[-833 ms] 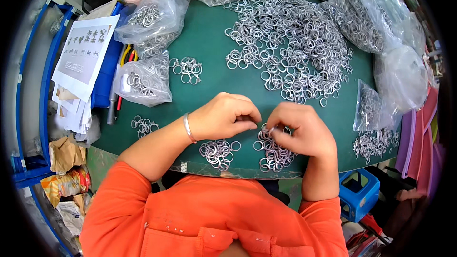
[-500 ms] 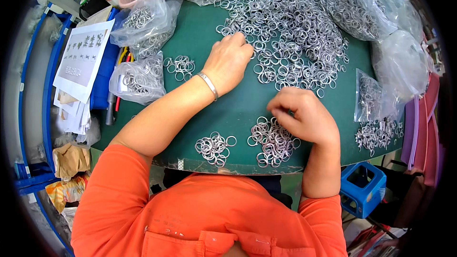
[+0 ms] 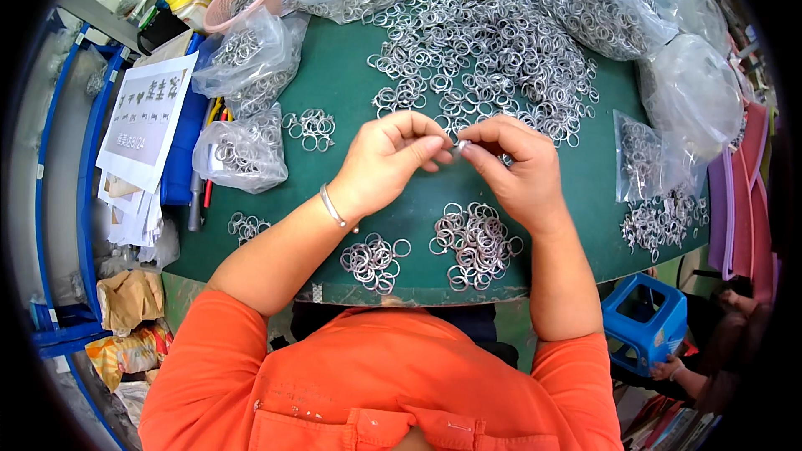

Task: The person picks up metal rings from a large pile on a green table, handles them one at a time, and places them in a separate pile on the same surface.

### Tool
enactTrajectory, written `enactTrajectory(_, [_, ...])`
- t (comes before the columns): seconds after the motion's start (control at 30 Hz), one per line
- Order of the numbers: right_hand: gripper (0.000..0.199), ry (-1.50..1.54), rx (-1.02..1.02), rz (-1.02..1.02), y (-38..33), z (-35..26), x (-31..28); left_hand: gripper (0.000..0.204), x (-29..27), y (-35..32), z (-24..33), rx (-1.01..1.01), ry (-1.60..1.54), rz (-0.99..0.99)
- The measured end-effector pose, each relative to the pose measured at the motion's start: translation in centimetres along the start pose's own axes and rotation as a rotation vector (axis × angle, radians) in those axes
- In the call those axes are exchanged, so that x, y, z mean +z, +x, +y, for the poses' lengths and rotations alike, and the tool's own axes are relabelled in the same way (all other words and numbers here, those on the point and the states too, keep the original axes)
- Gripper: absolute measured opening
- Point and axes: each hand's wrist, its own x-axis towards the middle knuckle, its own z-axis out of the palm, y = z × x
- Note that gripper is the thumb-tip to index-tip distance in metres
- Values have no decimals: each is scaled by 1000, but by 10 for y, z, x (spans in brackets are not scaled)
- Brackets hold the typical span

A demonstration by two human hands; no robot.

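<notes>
Over the middle of the green table my two hands meet, just in front of a big loose heap of silver metal rings (image 3: 535, 58). Between thumb and fingers, my right hand (image 3: 522, 169) pinches a small shiny metal ring (image 3: 460, 146). My left hand (image 3: 393, 157) is closed, its fingertips up against that ring; whatever lies between them is too small and blurred to make out. Two smaller piles lie near the front edge: a left ring pile (image 3: 374, 263) and a larger right ring pile (image 3: 474, 244), both below my hands.
Ring-filled plastic bags (image 3: 244, 150) line the left side, beside a small ring cluster (image 3: 309, 129) and a pink basket (image 3: 242, 0). More bags (image 3: 597, 12) stand back right. Small metal pieces (image 3: 664, 224) lie at right. Another person's hand (image 3: 666, 367) touches a blue stool (image 3: 642, 326).
My left hand has come back from the heap toward me, and my right hand has risen from the right pile; they now meet at a ring. Another person's hand has appeared at the stool.
</notes>
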Motion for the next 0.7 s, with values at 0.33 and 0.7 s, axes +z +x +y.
enactTrajectory(0.33, [24,-39,-60,-567,-7,1,-21,11,-6,55,-16,599,1087,107])
enactTrajectory(0.7, [14,-146,-1,6,0,17,-1,10,-13,47,-5,524,1198,79])
